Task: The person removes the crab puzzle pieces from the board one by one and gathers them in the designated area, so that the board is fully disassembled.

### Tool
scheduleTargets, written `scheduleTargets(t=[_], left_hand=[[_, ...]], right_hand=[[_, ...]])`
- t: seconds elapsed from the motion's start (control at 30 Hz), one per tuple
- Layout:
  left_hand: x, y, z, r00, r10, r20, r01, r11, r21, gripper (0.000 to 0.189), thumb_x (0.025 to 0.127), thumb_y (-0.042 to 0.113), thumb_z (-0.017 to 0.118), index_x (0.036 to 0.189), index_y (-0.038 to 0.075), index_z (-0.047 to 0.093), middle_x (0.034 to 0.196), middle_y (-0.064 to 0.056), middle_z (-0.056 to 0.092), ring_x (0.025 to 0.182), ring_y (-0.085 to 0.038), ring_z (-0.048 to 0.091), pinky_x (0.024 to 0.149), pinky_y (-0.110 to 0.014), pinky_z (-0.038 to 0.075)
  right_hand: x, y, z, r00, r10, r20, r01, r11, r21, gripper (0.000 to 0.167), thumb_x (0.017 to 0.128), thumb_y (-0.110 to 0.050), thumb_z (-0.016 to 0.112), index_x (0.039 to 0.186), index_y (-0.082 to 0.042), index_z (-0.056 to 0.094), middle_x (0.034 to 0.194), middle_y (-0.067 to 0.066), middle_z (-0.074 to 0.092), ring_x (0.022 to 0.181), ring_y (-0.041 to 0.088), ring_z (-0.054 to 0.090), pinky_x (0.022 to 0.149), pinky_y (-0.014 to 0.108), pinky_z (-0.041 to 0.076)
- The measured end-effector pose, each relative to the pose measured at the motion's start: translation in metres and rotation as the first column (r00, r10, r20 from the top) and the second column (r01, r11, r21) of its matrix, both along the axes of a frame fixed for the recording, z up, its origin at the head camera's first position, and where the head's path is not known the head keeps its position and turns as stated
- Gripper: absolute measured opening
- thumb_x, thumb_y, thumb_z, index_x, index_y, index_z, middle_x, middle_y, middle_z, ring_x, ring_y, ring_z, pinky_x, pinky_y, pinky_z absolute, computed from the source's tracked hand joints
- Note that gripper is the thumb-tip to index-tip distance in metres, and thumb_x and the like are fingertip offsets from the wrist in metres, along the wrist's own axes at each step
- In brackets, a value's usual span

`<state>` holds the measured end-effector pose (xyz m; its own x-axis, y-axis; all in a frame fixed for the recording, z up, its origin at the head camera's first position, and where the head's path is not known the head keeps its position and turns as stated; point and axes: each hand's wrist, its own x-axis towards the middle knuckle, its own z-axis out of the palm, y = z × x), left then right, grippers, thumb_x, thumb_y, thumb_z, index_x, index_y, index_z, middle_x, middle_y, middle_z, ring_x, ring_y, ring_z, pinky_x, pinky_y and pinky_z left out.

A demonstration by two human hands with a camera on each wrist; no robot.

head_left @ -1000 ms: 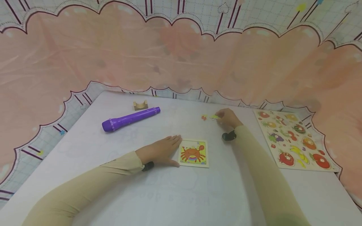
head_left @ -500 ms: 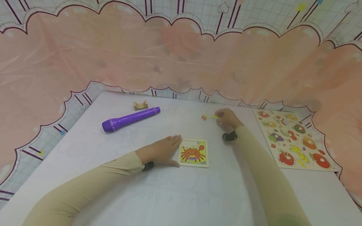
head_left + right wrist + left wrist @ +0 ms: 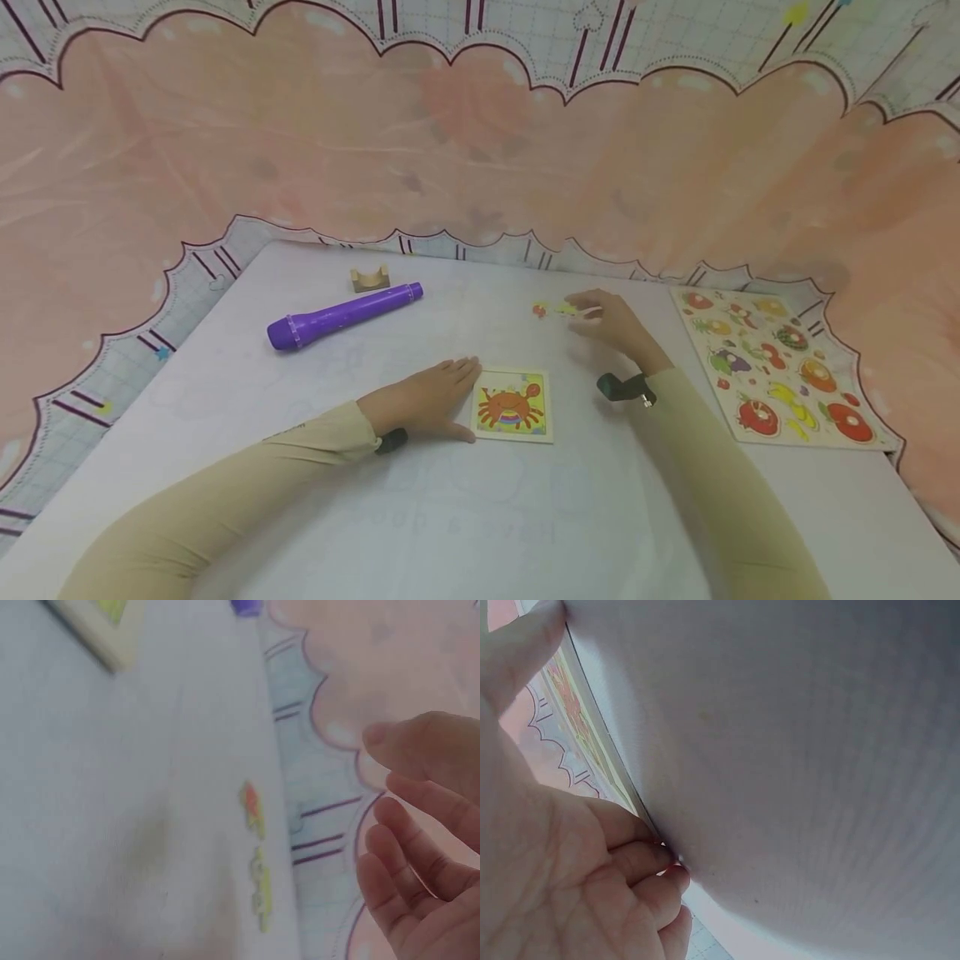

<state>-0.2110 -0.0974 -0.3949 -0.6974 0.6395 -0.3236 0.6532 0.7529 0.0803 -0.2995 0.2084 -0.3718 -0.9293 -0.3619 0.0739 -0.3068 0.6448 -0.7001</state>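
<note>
A square crab jigsaw puzzle (image 3: 512,408) in a pale frame lies on the white table. My left hand (image 3: 423,398) rests along its left side, fingers straight at the far corner and thumb at the near one. In the left wrist view the fingertips and thumb touch the edge of the frame (image 3: 604,746). My right hand (image 3: 615,321) hovers beside two small loose puzzle pieces, a red-and-yellow piece (image 3: 539,310) and a yellow-green piece (image 3: 565,308). In the right wrist view its thumb and fingers stand slightly apart with nothing between them, and both pieces lie on the table.
A purple toy microphone (image 3: 345,317) lies at the far left, a notched wooden block (image 3: 371,279) behind it. At the right is a fruit puzzle board (image 3: 780,367). A peach patterned curtain (image 3: 480,150) hangs behind the table's far edge.
My right hand has loosened its fingers from the yellow-green piece and its wrist has shifted slightly right and toward me. The left hand and the crab puzzle stay where they were.
</note>
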Motion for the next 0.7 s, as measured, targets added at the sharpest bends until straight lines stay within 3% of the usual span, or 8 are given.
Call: scheduleTargets(t=[0.17, 0.3, 0.5, 0.7], left_hand=[[0.001, 0.001, 0.002, 1.000, 0.002, -0.001, -0.002, 1.000, -0.002, 0.102, 0.082, 0.068, 0.052, 0.150, 0.003, 0.013, 0.158, -0.014, 0.011, 0.147, -0.025, 0.013, 0.121, -0.037, 0.013], [0.001, 0.000, 0.001, 1.000, -0.002, -0.004, 0.002, 1.000, 0.002, 0.102, 0.082, 0.067, 0.052, 0.150, 0.002, 0.014, 0.158, -0.014, 0.011, 0.147, -0.025, 0.013, 0.121, -0.037, 0.013], [-0.001, -0.001, -0.002, 1.000, -0.004, -0.005, 0.004, 1.000, 0.003, 0.102, 0.082, 0.068, 0.051, 0.150, 0.002, 0.013, 0.158, -0.015, 0.010, 0.147, -0.026, 0.012, 0.121, -0.038, 0.013], [-0.001, -0.001, -0.002, 1.000, 0.000, 0.006, 0.000, 1.000, 0.017, 0.103, 0.082, 0.067, 0.052, 0.150, 0.002, 0.012, 0.158, -0.015, 0.009, 0.147, -0.026, 0.012, 0.121, -0.038, 0.012]], right_hand=[[0.024, -0.004, 0.011, 0.995, 0.076, -0.062, -0.078, 0.996, -0.045, 0.042, 0.082, -0.005, 0.069, 0.122, 0.003, 0.058, 0.126, 0.021, 0.058, 0.117, 0.034, 0.053, 0.101, 0.046, 0.046], [0.040, -0.011, 0.012, 0.990, 0.122, -0.067, -0.124, 0.992, -0.031, 0.039, 0.082, -0.005, 0.070, 0.119, 0.001, 0.060, 0.123, 0.018, 0.059, 0.114, 0.032, 0.054, 0.099, 0.046, 0.047], [0.060, -0.027, 0.000, 0.981, 0.191, -0.019, -0.189, 0.979, 0.070, 0.034, 0.084, -0.009, 0.068, 0.117, -0.005, 0.063, 0.118, 0.011, 0.061, 0.108, 0.029, 0.056, 0.094, 0.043, 0.051], [0.071, -0.041, -0.014, 0.960, 0.279, 0.020, -0.279, 0.946, 0.169, 0.032, 0.079, -0.007, 0.071, 0.111, -0.006, 0.067, 0.108, 0.008, 0.064, 0.098, 0.023, 0.058, 0.085, 0.034, 0.053]])
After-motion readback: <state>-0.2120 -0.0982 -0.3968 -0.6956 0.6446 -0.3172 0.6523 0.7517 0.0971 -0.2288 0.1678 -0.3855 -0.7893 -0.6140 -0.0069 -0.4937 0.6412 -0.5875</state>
